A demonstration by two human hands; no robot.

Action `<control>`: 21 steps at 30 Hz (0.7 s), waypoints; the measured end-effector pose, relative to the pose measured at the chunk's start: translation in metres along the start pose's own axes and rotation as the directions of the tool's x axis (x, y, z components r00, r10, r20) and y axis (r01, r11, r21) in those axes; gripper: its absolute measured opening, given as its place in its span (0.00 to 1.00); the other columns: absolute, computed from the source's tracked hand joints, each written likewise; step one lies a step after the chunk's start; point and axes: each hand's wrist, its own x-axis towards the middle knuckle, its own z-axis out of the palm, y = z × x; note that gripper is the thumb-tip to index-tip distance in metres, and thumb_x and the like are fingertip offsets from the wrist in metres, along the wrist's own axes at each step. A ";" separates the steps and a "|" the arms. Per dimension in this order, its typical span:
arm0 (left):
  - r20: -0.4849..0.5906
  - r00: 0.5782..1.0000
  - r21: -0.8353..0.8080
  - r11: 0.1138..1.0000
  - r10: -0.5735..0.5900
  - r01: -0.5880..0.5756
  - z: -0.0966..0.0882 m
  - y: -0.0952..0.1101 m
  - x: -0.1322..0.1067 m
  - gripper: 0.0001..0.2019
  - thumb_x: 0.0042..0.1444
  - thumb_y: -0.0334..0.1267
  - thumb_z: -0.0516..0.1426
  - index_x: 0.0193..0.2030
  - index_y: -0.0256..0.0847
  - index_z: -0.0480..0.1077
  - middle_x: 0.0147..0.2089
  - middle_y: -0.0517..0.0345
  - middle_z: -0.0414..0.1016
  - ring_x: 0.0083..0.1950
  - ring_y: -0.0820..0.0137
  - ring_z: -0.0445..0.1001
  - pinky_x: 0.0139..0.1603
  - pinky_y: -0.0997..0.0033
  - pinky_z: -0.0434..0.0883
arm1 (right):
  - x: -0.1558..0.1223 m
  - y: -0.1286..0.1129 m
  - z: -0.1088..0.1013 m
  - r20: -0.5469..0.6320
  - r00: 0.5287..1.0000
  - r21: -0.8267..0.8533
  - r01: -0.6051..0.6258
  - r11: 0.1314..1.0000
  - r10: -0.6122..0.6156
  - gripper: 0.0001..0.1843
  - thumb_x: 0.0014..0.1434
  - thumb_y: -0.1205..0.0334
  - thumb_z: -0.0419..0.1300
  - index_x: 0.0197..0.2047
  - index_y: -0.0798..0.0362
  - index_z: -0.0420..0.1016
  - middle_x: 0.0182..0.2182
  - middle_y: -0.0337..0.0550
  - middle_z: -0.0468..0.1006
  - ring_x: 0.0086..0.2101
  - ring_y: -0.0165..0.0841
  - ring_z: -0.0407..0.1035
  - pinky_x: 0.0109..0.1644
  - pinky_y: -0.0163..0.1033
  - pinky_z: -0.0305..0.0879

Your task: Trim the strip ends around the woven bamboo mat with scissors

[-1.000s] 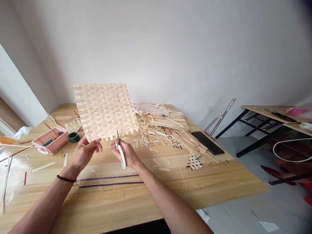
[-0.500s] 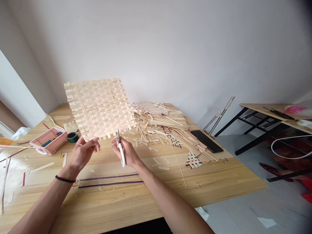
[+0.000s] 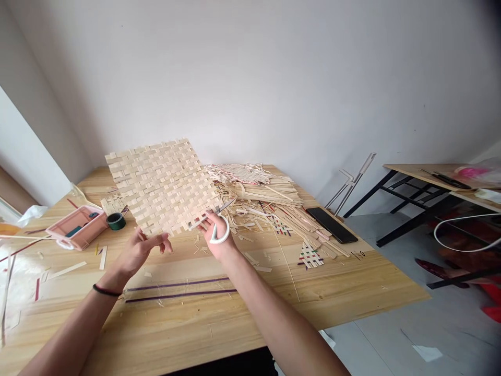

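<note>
A square mat woven from pale flat strips [image 3: 162, 185] is held up tilted above the table, its edges jagged with short strip ends. My left hand [image 3: 143, 250] grips its lower left edge, thumb in front and the other fingers partly hidden behind. My right hand [image 3: 219, 237] holds white-handled scissors [image 3: 227, 206], with the blades pointing up and to the right, away from the mat. Fingertips of that hand touch the mat's lower right corner. Two dark purple strips [image 3: 180, 297] lie on the table below my hands.
On the wooden table [image 3: 188, 334] are a pink basket [image 3: 78, 237], a green tape roll [image 3: 116, 221], a heap of strips [image 3: 270, 193], a small triangular woven piece [image 3: 311, 255] and a black phone [image 3: 332, 224]. A second table [image 3: 415, 175] stands at right.
The mat has dropped slightly and tilted. My right hand has moved right and up to the mat's corner, and the scissors have turned from upright to pointing right.
</note>
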 end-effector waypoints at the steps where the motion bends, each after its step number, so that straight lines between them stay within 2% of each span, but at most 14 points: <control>1: 0.012 1.000 0.016 1.000 -0.014 0.014 -0.001 -0.001 -0.001 0.12 0.55 0.41 0.70 0.24 0.39 0.81 0.26 0.45 0.81 0.29 0.64 0.73 0.33 0.64 0.69 | 0.001 -0.001 -0.001 -0.024 1.000 0.006 0.011 1.000 -0.010 0.14 0.44 0.60 0.73 0.33 0.50 0.74 0.37 0.39 0.80 0.39 0.34 0.75 0.40 0.37 0.71; 6: 0.015 0.998 -0.013 0.998 -0.056 0.057 0.000 0.004 -0.001 0.09 0.52 0.42 0.71 0.27 0.40 0.81 0.30 0.45 0.83 0.32 0.62 0.75 0.34 0.64 0.71 | 0.003 -0.005 -0.001 -0.048 0.998 0.016 0.039 0.999 -0.038 0.11 0.45 0.62 0.71 0.32 0.50 0.74 0.35 0.39 0.80 0.38 0.33 0.74 0.40 0.37 0.72; 9: 0.000 0.998 -0.094 0.993 -0.065 0.065 0.003 0.012 0.001 0.15 0.50 0.52 0.69 0.32 0.40 0.83 0.32 0.44 0.83 0.32 0.58 0.76 0.31 0.62 0.72 | 0.002 -0.006 0.001 -0.067 0.997 0.040 0.045 0.998 -0.042 0.12 0.44 0.63 0.71 0.32 0.50 0.74 0.35 0.39 0.81 0.38 0.33 0.74 0.40 0.36 0.72; 11: -0.022 0.997 -0.146 0.987 -0.078 0.074 0.003 0.016 0.003 0.20 0.48 0.58 0.67 0.32 0.40 0.83 0.30 0.44 0.82 0.30 0.57 0.76 0.27 0.62 0.71 | 0.002 -0.007 0.002 -0.071 0.997 0.042 0.043 0.998 -0.040 0.12 0.44 0.63 0.71 0.32 0.50 0.75 0.36 0.39 0.81 0.38 0.33 0.74 0.39 0.35 0.72; 13: -0.059 0.993 -0.184 0.979 -0.098 0.086 0.002 0.016 0.005 0.18 0.44 0.55 0.70 0.30 0.40 0.83 0.29 0.47 0.81 0.28 0.60 0.75 0.24 0.63 0.71 | 0.001 -0.008 0.002 -0.071 0.997 0.039 0.036 0.999 -0.033 0.12 0.44 0.63 0.71 0.32 0.50 0.74 0.36 0.39 0.81 0.38 0.33 0.74 0.39 0.35 0.72; 17: -0.165 0.981 -0.239 0.969 -0.102 0.061 0.001 0.012 0.006 0.10 0.37 0.40 0.74 0.21 0.42 0.78 0.24 0.58 0.76 0.25 0.69 0.71 0.25 0.70 0.71 | 0.000 -0.011 0.002 -0.062 0.998 0.028 0.022 0.999 -0.020 0.16 0.44 0.59 0.72 0.37 0.49 0.75 0.38 0.38 0.81 0.39 0.33 0.74 0.38 0.35 0.70; 21: -0.248 0.966 -0.259 0.966 -0.069 0.002 0.002 0.009 0.007 0.12 0.39 0.40 0.74 0.19 0.42 0.77 0.23 0.58 0.75 0.26 0.71 0.71 0.26 0.71 0.72 | -0.002 -0.009 0.003 0.032 0.998 -0.142 0.057 0.988 -0.053 0.20 0.50 0.47 0.70 0.40 0.49 0.73 0.34 0.37 0.79 0.38 0.34 0.74 0.39 0.35 0.67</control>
